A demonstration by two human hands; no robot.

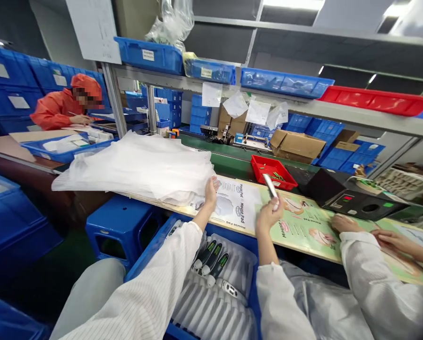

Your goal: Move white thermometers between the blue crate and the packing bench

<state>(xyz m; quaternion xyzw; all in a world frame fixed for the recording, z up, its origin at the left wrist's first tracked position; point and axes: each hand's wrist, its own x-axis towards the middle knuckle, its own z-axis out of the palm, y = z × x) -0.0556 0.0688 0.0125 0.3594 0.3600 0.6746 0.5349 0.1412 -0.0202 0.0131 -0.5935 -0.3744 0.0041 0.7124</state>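
My left hand (211, 191) is at the right edge of a stack of thin white sheets (143, 165), its fingers apart and slightly curled. My right hand (269, 215) grips a slim white device (271, 187) that points up and left, above the printed mouse pad sheets (232, 208). Below my forearms, a blue bin (255, 288) holds rows of wrapped devices (204, 302). Several dark-and-white devices with green marks (214, 259) lie on top, beside a white one with oval openings (228, 288).
A co-worker's hands (392, 238) rest on the bench at the right. Behind stand a red tray (273, 172) with small green parts and a black box (353, 193). A blue stool (121, 226) is below left. A person in orange (57, 108) sits farther back.
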